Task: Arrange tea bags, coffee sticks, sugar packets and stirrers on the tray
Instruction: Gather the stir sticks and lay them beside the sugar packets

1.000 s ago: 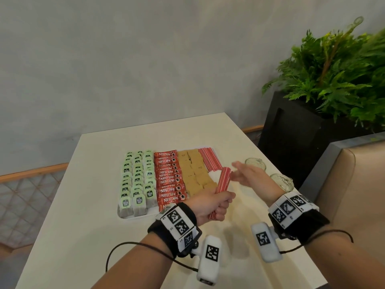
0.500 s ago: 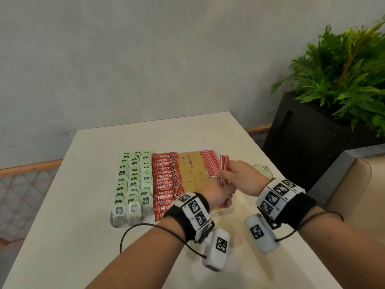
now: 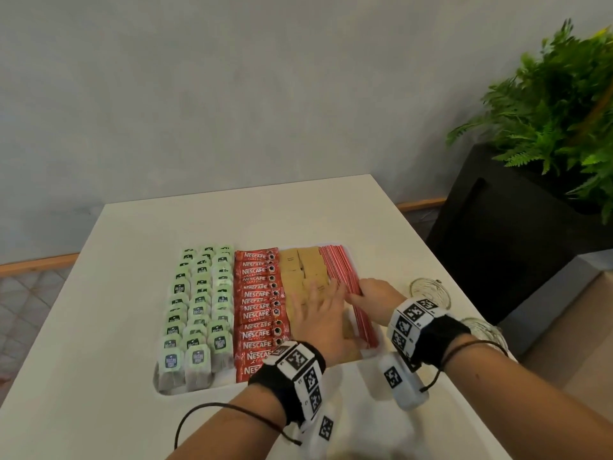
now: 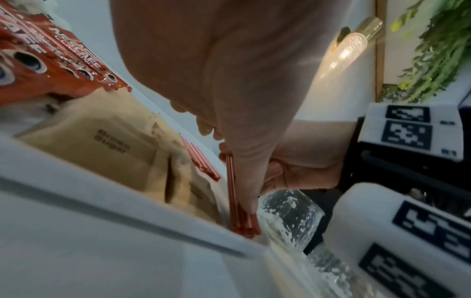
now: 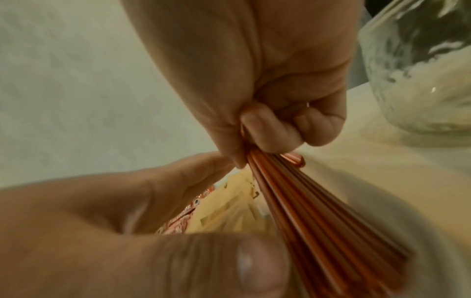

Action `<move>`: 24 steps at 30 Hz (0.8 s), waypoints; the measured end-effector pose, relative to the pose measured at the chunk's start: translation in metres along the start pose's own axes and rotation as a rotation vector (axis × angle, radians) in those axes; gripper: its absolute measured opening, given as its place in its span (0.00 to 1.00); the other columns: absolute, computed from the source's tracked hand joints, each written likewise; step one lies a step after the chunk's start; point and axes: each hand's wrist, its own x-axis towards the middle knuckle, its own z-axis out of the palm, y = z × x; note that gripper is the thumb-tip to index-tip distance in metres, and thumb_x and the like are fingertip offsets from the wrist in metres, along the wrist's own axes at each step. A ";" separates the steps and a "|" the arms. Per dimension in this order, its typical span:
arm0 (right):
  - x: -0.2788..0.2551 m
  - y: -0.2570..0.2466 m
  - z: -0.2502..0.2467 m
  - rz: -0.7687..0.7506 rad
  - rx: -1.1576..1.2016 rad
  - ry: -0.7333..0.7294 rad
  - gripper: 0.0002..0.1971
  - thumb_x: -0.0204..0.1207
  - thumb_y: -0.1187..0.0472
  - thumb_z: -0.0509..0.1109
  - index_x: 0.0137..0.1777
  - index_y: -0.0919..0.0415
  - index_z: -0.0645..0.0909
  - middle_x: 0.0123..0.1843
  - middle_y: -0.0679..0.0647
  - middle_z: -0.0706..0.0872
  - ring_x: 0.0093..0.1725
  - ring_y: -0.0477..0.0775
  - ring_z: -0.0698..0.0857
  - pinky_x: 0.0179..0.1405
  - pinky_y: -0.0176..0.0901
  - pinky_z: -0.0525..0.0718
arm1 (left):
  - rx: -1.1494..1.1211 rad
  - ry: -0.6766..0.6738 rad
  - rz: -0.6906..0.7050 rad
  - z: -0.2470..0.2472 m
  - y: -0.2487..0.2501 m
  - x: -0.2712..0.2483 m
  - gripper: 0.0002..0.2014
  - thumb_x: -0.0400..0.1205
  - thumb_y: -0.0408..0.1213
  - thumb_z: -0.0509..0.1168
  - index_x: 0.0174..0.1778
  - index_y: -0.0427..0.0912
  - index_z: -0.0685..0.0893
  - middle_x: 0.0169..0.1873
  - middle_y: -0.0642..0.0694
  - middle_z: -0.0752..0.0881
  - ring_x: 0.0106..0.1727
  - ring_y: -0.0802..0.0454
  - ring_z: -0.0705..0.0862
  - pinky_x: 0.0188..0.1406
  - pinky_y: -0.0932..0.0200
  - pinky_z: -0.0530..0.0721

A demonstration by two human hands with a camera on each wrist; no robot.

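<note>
Right hand [image 3: 373,295] fingers pinch the stirrers [image 3: 358,310] at their far end, lying lengthwise along the tray's [image 3: 185,390] right edge; left hand [image 3: 320,322] rests flat alongside, fingers relaxed.

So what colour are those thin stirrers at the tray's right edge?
The stirrers are red, almost orange-red up close. They show best in the right wrist view.

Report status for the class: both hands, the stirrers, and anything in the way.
Left hand open, flat over sugar packets. Right hand pinching red stirrers, bundle low at tray's right edge. Glass jars stand just right of the tray.
</note>
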 end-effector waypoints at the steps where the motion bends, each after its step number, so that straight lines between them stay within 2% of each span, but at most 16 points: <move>1: 0.001 0.001 0.002 0.010 -0.015 -0.025 0.18 0.83 0.50 0.62 0.55 0.67 0.82 0.51 0.62 0.87 0.50 0.61 0.86 0.51 0.51 0.83 | 0.040 -0.006 0.005 0.003 0.001 -0.001 0.58 0.72 0.71 0.64 0.86 0.51 0.36 0.85 0.52 0.35 0.83 0.41 0.28 0.68 0.31 0.17; 4: 0.001 0.003 0.006 0.020 -0.025 -0.044 0.17 0.83 0.51 0.62 0.55 0.66 0.81 0.51 0.61 0.87 0.49 0.60 0.86 0.50 0.49 0.85 | 0.093 -0.017 -0.001 0.010 0.003 -0.001 0.58 0.72 0.75 0.60 0.86 0.48 0.34 0.85 0.52 0.34 0.82 0.40 0.26 0.59 0.34 0.10; 8: -0.004 0.005 0.012 0.035 -0.035 0.018 0.15 0.82 0.52 0.64 0.58 0.64 0.77 0.53 0.59 0.87 0.51 0.59 0.86 0.48 0.45 0.83 | 0.122 -0.046 -0.008 0.015 0.004 0.000 0.57 0.73 0.76 0.56 0.86 0.48 0.34 0.85 0.50 0.35 0.82 0.40 0.26 0.56 0.35 0.09; 12: -0.016 0.018 0.022 0.065 0.079 0.196 0.19 0.79 0.48 0.68 0.64 0.58 0.73 0.49 0.53 0.86 0.47 0.54 0.86 0.48 0.48 0.84 | 0.181 -0.093 -0.014 0.010 0.005 0.001 0.55 0.75 0.74 0.55 0.86 0.46 0.35 0.85 0.49 0.35 0.83 0.39 0.27 0.63 0.29 0.14; 14: -0.025 0.023 0.025 -0.020 0.073 0.261 0.20 0.81 0.50 0.67 0.71 0.54 0.72 0.57 0.51 0.84 0.52 0.50 0.83 0.52 0.44 0.82 | 0.168 -0.089 -0.008 0.008 0.005 0.000 0.53 0.77 0.72 0.56 0.86 0.46 0.36 0.85 0.49 0.35 0.83 0.40 0.28 0.68 0.28 0.18; 16: -0.030 0.028 0.029 -0.139 -0.034 0.253 0.24 0.83 0.53 0.64 0.79 0.50 0.68 0.73 0.49 0.77 0.68 0.50 0.77 0.65 0.45 0.78 | 0.168 -0.083 0.010 0.007 0.005 0.000 0.50 0.79 0.69 0.56 0.86 0.47 0.36 0.86 0.50 0.36 0.84 0.41 0.28 0.71 0.27 0.20; 18: -0.033 0.032 0.033 -0.196 -0.182 0.130 0.28 0.85 0.55 0.60 0.84 0.48 0.58 0.85 0.46 0.62 0.82 0.52 0.62 0.78 0.51 0.68 | 0.210 -0.102 0.030 0.006 0.005 0.000 0.48 0.80 0.69 0.54 0.86 0.48 0.37 0.86 0.51 0.36 0.84 0.41 0.29 0.71 0.26 0.20; 19: -0.034 0.033 0.035 -0.195 -0.237 0.056 0.30 0.86 0.55 0.57 0.86 0.48 0.52 0.87 0.45 0.54 0.86 0.52 0.54 0.81 0.53 0.62 | 0.231 -0.118 0.035 0.006 0.004 0.001 0.48 0.80 0.69 0.53 0.87 0.48 0.38 0.86 0.51 0.37 0.84 0.40 0.29 0.70 0.25 0.20; 21: -0.035 0.037 0.037 -0.177 -0.280 -0.022 0.31 0.88 0.55 0.53 0.87 0.50 0.44 0.88 0.45 0.45 0.87 0.52 0.44 0.84 0.54 0.53 | 0.249 -0.137 0.032 0.007 0.003 0.001 0.48 0.80 0.71 0.52 0.87 0.48 0.37 0.86 0.51 0.37 0.84 0.40 0.29 0.70 0.24 0.20; 24: -0.038 0.040 0.037 -0.163 -0.306 -0.069 0.31 0.89 0.54 0.49 0.86 0.52 0.37 0.88 0.46 0.40 0.86 0.52 0.39 0.85 0.53 0.45 | 0.262 -0.140 0.031 0.008 0.004 0.002 0.47 0.80 0.70 0.51 0.86 0.48 0.37 0.86 0.51 0.37 0.84 0.41 0.30 0.71 0.24 0.21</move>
